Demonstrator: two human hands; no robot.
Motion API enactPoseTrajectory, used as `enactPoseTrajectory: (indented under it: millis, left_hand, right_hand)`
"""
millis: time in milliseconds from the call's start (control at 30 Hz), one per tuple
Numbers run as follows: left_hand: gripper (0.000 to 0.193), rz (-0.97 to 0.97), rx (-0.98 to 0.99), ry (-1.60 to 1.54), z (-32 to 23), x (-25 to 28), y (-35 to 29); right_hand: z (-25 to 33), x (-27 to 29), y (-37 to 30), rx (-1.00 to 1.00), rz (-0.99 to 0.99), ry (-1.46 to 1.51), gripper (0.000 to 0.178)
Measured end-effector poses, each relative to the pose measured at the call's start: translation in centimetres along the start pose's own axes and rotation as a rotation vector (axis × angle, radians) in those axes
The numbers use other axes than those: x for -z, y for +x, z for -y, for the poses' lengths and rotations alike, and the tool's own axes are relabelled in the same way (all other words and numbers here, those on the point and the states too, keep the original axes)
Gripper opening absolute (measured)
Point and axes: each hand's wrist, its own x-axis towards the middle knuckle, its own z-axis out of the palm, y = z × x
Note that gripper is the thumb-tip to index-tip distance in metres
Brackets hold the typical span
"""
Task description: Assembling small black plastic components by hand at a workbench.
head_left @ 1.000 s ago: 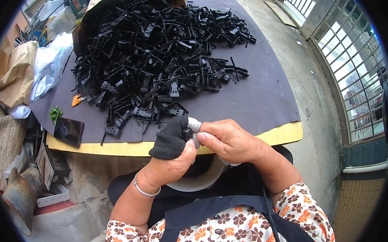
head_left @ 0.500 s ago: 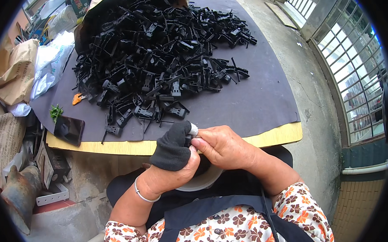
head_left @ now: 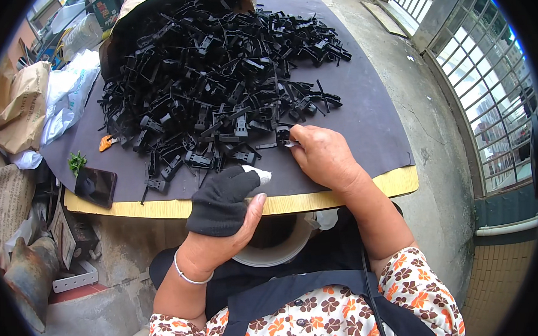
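Observation:
My right hand (head_left: 325,156) is at the near right edge of a heap of black plastic clip-like parts (head_left: 205,80). Pinched at its fingertips is a black plastic part (head_left: 283,136), with a small silvery piece beside it that I cannot make out. My left hand (head_left: 228,206) wears a black fingerless glove, and one finger has a white wrapping (head_left: 260,175). Its thumb stands apart from the fingers, with nothing seen between them. Beneath the left hand, at my lap, sits a pale round bucket (head_left: 279,256), dark inside.
A dark cloth (head_left: 372,127) covers the yellow-edged table (head_left: 396,183). On its left lie a phone (head_left: 96,186), a green sprig (head_left: 76,162) and an orange-headed key (head_left: 106,142). Paper bags (head_left: 23,106) and a white plastic bag (head_left: 70,92) crowd the left side.
The hands, together over the bucket before, have parted. My right hand has moved up and away to the heap; my left has shifted slightly left, its thumb now spread.

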Motion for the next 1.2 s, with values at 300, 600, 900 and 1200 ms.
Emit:
enactPoseTrajectory:
  millis: [300, 600, 900, 1200]
  left_hand:
    - [0.042, -0.069, 0.069, -0.025, 0.4, -2.7, 0.6]
    - [0.040, -0.026, 0.233, -0.110, 1.0, -3.5, 1.0]
    - [0.036, -0.116, 0.292, -0.363, 1.2, -3.7, 1.6]
    - [0.041, -0.102, 0.184, -0.366, 0.9, -3.0, 0.9]
  right_hand:
    - [1.5, 0.6, -1.7, 0.186, 0.128, 0.108, 0.016]
    - [1.4, 0.3, -2.5, 0.278, 0.071, 0.031, 0.012]
    - [1.9, 1.0, -3.4, 0.235, 0.117, 0.140, 0.012]
    - [3.2, 2.2, -3.1, -0.030, 0.318, 0.974, 0.024]
